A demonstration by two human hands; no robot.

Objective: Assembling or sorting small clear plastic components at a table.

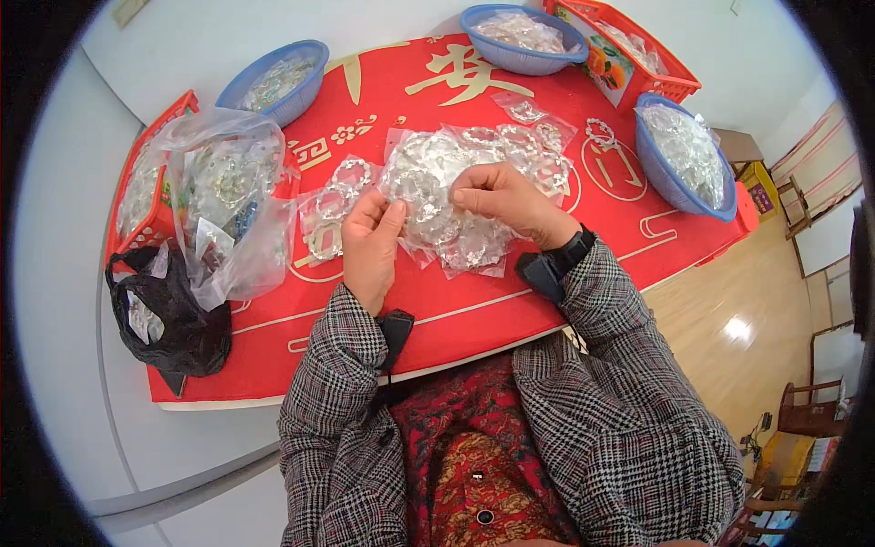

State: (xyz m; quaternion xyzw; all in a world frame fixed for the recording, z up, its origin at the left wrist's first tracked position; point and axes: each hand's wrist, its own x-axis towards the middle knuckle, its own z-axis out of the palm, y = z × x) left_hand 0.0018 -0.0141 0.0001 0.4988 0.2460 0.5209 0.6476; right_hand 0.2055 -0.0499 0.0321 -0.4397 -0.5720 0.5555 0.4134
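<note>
Above the middle of the red-covered table, my left hand pinches the left edge of a small clear bag with a beaded bracelet in it. My right hand is closed at the bag's right side, thumb against fingers; its exact grip on the plastic is hard to make out. Under and behind both hands spreads a pile of bagged bracelets, silvery and pale. A smaller group of bagged bracelets lies just left of my left hand. One more bagged bracelet lies apart, farther right.
Blue baskets of small bags stand along the far edge and at the right. Red baskets stand at the left and far right. A large clear bag and a black bag sit on the left side.
</note>
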